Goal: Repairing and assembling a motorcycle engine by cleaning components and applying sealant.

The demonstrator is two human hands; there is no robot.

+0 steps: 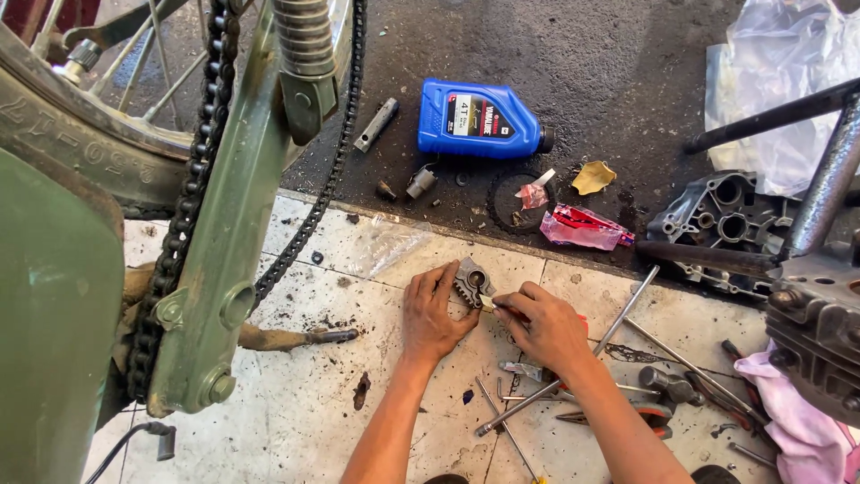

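I see a small grey cast-metal part (471, 282), lumpy with a round bore, lying on the grimy floor tiles (296, 412). My left hand (433, 314) pins it flat; my right hand (546, 327) clamps a red-handled blade (498, 306) against it. A glossy blue oil bottle (479, 118) lies beyond.

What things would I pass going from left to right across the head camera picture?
Green motorcycle frame → drive chain → left hand → small metal part → right hand → pink cloth.
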